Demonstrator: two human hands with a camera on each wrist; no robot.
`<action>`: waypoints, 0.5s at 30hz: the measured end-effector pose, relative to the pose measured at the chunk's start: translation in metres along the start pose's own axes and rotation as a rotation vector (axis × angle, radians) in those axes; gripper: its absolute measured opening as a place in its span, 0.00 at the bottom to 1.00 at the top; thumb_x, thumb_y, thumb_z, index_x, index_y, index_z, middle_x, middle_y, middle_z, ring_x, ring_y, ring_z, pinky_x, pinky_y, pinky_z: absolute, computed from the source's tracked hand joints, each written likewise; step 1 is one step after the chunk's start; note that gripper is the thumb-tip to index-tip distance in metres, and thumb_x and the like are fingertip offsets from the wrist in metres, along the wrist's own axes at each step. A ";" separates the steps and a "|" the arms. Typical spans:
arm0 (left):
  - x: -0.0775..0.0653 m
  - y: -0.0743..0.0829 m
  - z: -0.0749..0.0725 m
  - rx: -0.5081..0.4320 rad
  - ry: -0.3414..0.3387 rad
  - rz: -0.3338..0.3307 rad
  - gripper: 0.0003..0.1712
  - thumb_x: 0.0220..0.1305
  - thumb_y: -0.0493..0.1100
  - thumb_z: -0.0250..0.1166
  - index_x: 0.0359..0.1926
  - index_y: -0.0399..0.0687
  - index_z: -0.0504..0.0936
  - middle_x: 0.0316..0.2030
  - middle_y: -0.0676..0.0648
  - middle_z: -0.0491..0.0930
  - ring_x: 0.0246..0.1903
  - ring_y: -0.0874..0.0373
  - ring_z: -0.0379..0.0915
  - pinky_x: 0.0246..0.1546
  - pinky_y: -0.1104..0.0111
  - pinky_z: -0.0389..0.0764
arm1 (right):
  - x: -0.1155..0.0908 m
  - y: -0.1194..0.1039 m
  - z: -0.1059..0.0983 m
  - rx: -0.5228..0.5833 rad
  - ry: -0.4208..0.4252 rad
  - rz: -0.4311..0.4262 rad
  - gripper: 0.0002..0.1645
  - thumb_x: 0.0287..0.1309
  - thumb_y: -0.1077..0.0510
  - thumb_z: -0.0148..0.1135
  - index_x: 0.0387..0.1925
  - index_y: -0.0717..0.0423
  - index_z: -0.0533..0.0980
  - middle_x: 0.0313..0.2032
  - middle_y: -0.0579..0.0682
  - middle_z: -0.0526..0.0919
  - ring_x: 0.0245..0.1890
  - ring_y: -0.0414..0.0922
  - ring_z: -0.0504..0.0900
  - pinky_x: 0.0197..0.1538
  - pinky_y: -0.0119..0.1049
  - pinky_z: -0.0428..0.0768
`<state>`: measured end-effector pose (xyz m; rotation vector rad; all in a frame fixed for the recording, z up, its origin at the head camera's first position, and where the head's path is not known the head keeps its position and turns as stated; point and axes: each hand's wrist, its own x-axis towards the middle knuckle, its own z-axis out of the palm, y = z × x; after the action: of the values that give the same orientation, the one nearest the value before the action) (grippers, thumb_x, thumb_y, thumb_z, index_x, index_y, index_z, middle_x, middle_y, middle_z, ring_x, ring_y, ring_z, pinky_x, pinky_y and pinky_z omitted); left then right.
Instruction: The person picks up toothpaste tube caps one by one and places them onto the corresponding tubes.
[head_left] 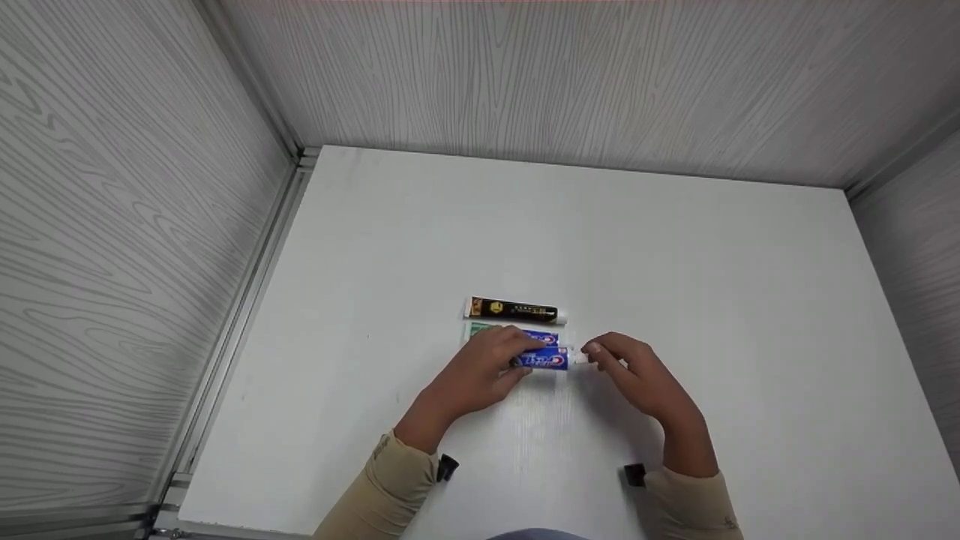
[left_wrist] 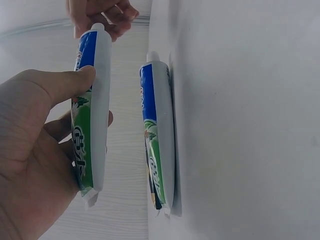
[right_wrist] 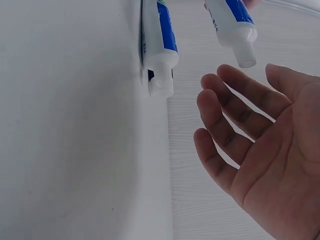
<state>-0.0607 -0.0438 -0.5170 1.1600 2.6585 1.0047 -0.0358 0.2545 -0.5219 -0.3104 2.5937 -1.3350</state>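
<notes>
My left hand (head_left: 486,371) grips a toothpaste tube (left_wrist: 101,110) with a blue and green front and a white back, its thumb across the tube's side. The tube is held up off the table, its white cap (right_wrist: 245,54) pointing toward my right hand (head_left: 641,379). In the right wrist view, the right hand's loosely bent fingers (right_wrist: 215,107) are just short of that cap and hold nothing. A second blue and green toothpaste tube (left_wrist: 162,120) lies on the table beyond the held one, partly covered by the left hand in the head view.
Behind the two blue and green tubes lies a black toothpaste tube (head_left: 514,310) with gold markings and a white cap. The white table (head_left: 675,247) has wood-grain panels (head_left: 480,82) at its back and sides.
</notes>
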 end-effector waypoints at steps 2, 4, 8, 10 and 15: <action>0.000 -0.001 0.000 -0.008 0.004 -0.004 0.24 0.75 0.44 0.68 0.70 0.56 0.80 0.60 0.52 0.83 0.60 0.56 0.79 0.66 0.55 0.77 | -0.001 0.000 -0.001 -0.008 0.026 -0.009 0.20 0.83 0.47 0.52 0.54 0.54 0.85 0.47 0.47 0.88 0.45 0.46 0.85 0.51 0.45 0.82; -0.001 -0.002 0.000 -0.013 0.004 -0.011 0.24 0.75 0.45 0.68 0.70 0.56 0.80 0.60 0.52 0.83 0.60 0.56 0.79 0.66 0.56 0.77 | -0.002 0.000 -0.002 -0.021 0.054 -0.030 0.18 0.81 0.50 0.55 0.55 0.56 0.85 0.49 0.49 0.89 0.47 0.45 0.85 0.52 0.46 0.82; -0.001 -0.002 0.000 -0.012 0.000 -0.023 0.24 0.75 0.45 0.68 0.69 0.56 0.80 0.59 0.52 0.83 0.59 0.56 0.79 0.65 0.56 0.78 | -0.004 -0.003 -0.003 -0.046 0.105 -0.124 0.10 0.73 0.56 0.67 0.52 0.50 0.85 0.49 0.49 0.89 0.45 0.42 0.84 0.54 0.51 0.83; -0.001 -0.002 0.001 -0.003 -0.002 -0.024 0.24 0.75 0.45 0.68 0.70 0.56 0.80 0.60 0.52 0.83 0.60 0.56 0.79 0.66 0.55 0.77 | -0.005 -0.003 -0.003 -0.051 0.127 -0.183 0.12 0.67 0.60 0.72 0.50 0.47 0.85 0.47 0.49 0.88 0.42 0.40 0.84 0.53 0.52 0.83; 0.000 -0.002 0.002 0.016 -0.002 -0.016 0.24 0.75 0.45 0.68 0.69 0.56 0.80 0.61 0.52 0.83 0.62 0.56 0.79 0.68 0.56 0.76 | -0.005 -0.002 -0.002 -0.031 0.153 -0.271 0.18 0.58 0.66 0.78 0.47 0.47 0.84 0.44 0.44 0.87 0.39 0.41 0.84 0.50 0.44 0.83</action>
<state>-0.0613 -0.0439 -0.5199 1.1397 2.6747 0.9804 -0.0308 0.2560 -0.5185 -0.6066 2.7793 -1.4557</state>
